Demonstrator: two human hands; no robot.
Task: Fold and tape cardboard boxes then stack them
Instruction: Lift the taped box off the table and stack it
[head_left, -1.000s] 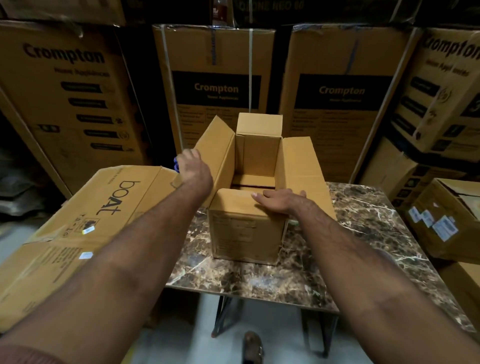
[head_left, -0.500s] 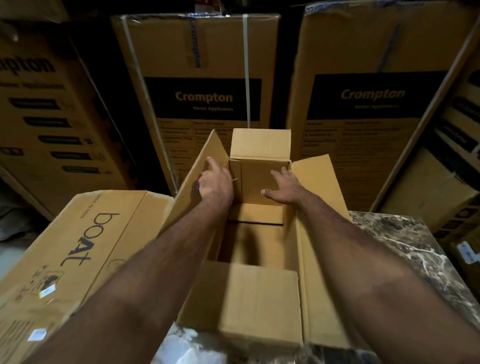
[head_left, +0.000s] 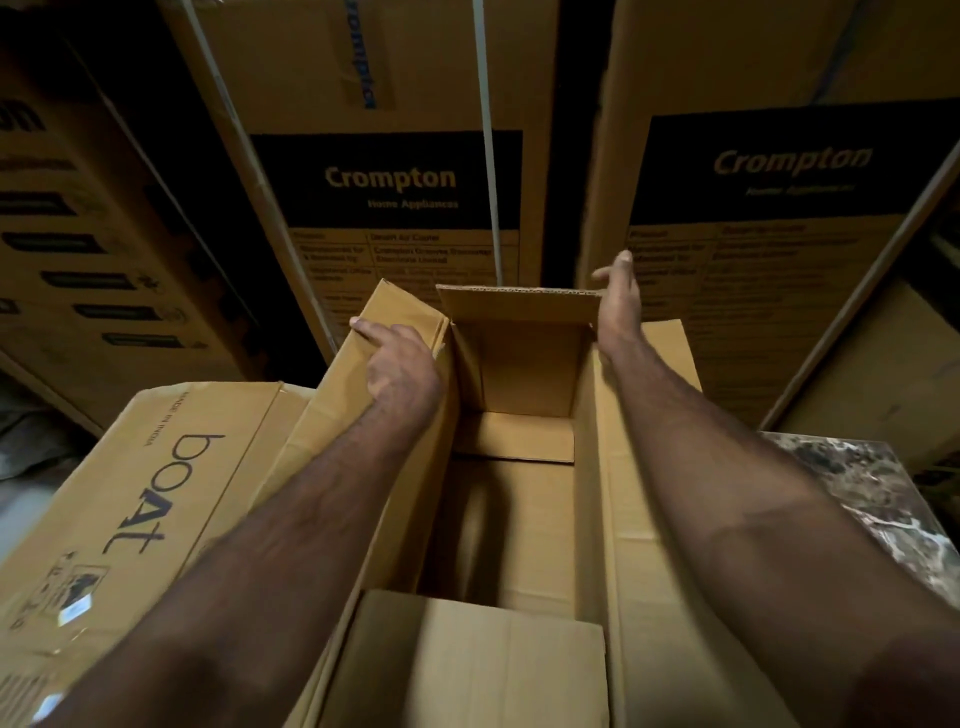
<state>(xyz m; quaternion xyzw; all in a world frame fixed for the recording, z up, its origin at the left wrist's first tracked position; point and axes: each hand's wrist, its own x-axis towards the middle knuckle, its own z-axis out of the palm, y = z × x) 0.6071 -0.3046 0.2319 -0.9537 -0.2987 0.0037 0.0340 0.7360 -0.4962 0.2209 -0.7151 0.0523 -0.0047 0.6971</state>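
Directly below the camera an open cardboard box (head_left: 524, 519) stands on a marbled desk (head_left: 883, 499), of which only a strip shows at the right. All four top flaps are up or spread: the near flap (head_left: 467, 660) lies toward the viewer, the long right flap (head_left: 649, 467) leans outward, the long left flap (head_left: 374, 374) stands tilted, and the short far flap (head_left: 519, 304) stands upright at the far end. Inside, the bottom flaps lie folded flat, with a seam showing across the floor of the box. The left hand (head_left: 400, 364) rests on the far part of the left flap, its fingers (head_left: 369, 328) fairly straight and pressed along the cardboard near the top edge; whether the thumb hooks round the edge cannot be told. The right hand (head_left: 618, 296) is at the right corner of the far flap, fingers loosely spread with the thumb pointing left above the flap's edge, and it touches the corner without a clear grip. Just left of the open box lies a larger flat carton printed "boat" (head_left: 156, 493), touching the left flap. Behind, tall cartons marked "Crompton" (head_left: 389, 182) stand side by side against the far side, well above the desk.
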